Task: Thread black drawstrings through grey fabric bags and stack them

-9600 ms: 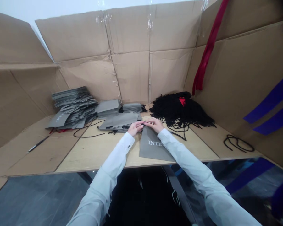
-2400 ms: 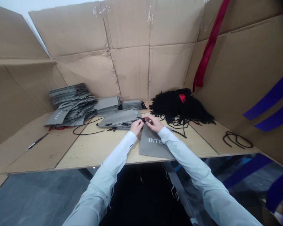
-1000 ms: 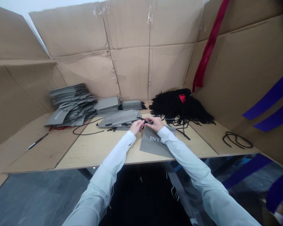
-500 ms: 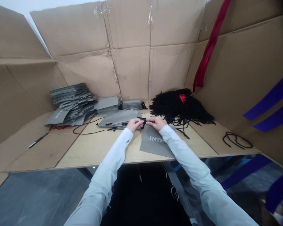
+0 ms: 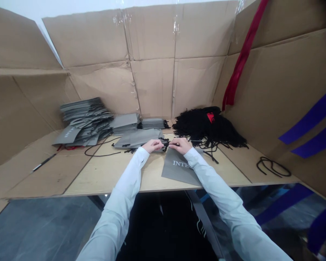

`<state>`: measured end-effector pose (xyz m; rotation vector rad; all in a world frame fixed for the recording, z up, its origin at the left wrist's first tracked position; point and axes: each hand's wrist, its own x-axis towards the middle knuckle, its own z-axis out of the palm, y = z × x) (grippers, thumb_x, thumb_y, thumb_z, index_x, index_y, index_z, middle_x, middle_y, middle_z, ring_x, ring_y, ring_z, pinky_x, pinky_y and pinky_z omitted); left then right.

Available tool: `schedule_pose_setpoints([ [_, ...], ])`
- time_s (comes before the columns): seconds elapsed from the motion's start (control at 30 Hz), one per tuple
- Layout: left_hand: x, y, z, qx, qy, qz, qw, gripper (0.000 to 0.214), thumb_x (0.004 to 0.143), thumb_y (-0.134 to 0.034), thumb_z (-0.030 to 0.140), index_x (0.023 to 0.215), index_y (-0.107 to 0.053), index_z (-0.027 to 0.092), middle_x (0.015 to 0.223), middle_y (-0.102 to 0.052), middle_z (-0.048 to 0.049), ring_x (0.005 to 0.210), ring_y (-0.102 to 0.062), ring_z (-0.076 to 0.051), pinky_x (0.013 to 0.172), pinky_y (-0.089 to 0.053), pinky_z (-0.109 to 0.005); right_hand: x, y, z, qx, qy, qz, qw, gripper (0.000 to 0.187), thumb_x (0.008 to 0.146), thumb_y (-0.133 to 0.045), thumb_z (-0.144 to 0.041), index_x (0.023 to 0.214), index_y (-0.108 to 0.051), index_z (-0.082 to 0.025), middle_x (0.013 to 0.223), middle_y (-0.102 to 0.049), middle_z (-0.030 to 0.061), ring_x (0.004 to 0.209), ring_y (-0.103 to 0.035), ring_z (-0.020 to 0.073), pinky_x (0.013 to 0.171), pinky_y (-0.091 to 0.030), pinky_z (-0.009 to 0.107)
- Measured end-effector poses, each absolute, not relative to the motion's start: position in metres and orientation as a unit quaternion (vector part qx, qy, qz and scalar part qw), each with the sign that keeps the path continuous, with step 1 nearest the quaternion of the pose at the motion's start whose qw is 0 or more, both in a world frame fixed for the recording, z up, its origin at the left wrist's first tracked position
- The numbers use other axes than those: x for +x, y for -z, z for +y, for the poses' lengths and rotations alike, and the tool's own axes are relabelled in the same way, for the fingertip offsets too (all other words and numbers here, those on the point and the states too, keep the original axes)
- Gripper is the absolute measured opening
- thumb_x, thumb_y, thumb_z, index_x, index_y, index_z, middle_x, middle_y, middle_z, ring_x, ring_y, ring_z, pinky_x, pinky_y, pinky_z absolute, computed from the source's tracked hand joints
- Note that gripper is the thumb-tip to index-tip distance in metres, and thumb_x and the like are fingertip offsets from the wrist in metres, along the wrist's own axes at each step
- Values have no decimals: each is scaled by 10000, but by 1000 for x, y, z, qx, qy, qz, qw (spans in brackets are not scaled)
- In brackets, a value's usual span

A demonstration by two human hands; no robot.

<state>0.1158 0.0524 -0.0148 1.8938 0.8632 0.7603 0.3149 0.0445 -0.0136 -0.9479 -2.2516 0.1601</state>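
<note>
A flat grey paper bag (image 5: pixel 176 168) with white lettering lies on the wooden table (image 5: pixel 111 174) in front of me. At its top edge my left hand (image 5: pixel 152 145) and my right hand (image 5: pixel 180 145) are close together. Both pinch a short black cord (image 5: pixel 166 144) stretched between them. The fingers of both hands are closed on the cord. Just behind my hands lies a low pile of grey bags (image 5: pixel 138 139) with black cord ends showing.
A tall stack of grey bags (image 5: pixel 84 119) stands at the back left, smaller stacks (image 5: pixel 152 124) at the back. A heap of black cords (image 5: pixel 206 127) sits at the back right, a loose cord loop (image 5: pixel 273 166) at the right. Cardboard walls (image 5: pixel 152 65) enclose the table. A pen (image 5: pixel 45 162) lies left.
My hands stay at the bag's top edge, working the black cord. They have drawn slightly apart, pulling the cord straight between them. The bag has barely shifted.
</note>
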Motion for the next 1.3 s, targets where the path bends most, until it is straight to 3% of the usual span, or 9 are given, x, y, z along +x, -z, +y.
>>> schedule_pose_setpoints([
  [0.13, 119, 18, 53, 725, -352, 389, 446, 458, 562, -569, 562, 583, -488, 111, 495, -463, 27, 459, -395, -54, 496, -314, -209, 312, 14, 44, -378, -59, -856, 347, 168, 723, -540, -265, 797, -660, -175, 813, -653, 47, 743, -582, 153, 684, -410, 243],
  [0.27, 121, 22, 53, 654, -346, 415, 530, 531, 598, -459, 640, 629, -496, 111, 521, -495, 4, 441, -433, -64, 473, -329, -214, 309, 16, 44, -392, -43, -848, 355, 172, 725, -524, -221, 830, -651, -172, 850, -648, 54, 763, -581, 157, 697, -416, 258],
  [0.43, 131, 23, 45, 693, -349, 384, 500, 425, 539, -623, 500, 679, -511, 115, 593, -537, 5, 453, -436, -47, 480, -340, -201, 305, 16, 41, -405, -21, -843, 353, 187, 720, -507, -199, 838, -647, -163, 849, -645, 60, 733, -577, 158, 676, -419, 259],
  [0.97, 122, 22, 56, 710, -395, 341, 473, 368, 642, -549, 466, 558, -494, 113, 502, -465, 21, 498, -416, -62, 526, -327, -203, 308, 10, 40, -404, -81, -826, 384, 155, 715, -539, -241, 757, -668, -169, 789, -660, 38, 729, -589, 148, 666, -410, 236],
  [1.17, 126, 30, 64, 649, -434, 358, 512, 360, 614, -575, 459, 571, -483, 114, 495, -453, 27, 463, -422, -53, 496, -341, -194, 303, 11, 40, -424, -75, -818, 382, 160, 718, -533, -235, 782, -668, -179, 812, -657, 37, 731, -582, 147, 679, -407, 243],
  [1.23, 127, 31, 62, 610, -438, 371, 546, 358, 620, -560, 467, 621, -501, 114, 537, -493, 11, 475, -458, -64, 504, -373, -205, 301, 11, 40, -420, -67, -825, 373, 162, 721, -527, -227, 786, -666, -177, 812, -656, 38, 726, -580, 147, 675, -403, 244],
  [1.3, 128, 29, 56, 579, -455, 361, 572, 350, 639, -545, 447, 764, -541, 120, 714, -580, -42, 589, -538, -100, 565, -425, -239, 300, 12, 39, -419, -59, -829, 365, 164, 721, -523, -221, 790, -665, -174, 802, -657, 39, 713, -578, 149, 665, -401, 245],
])
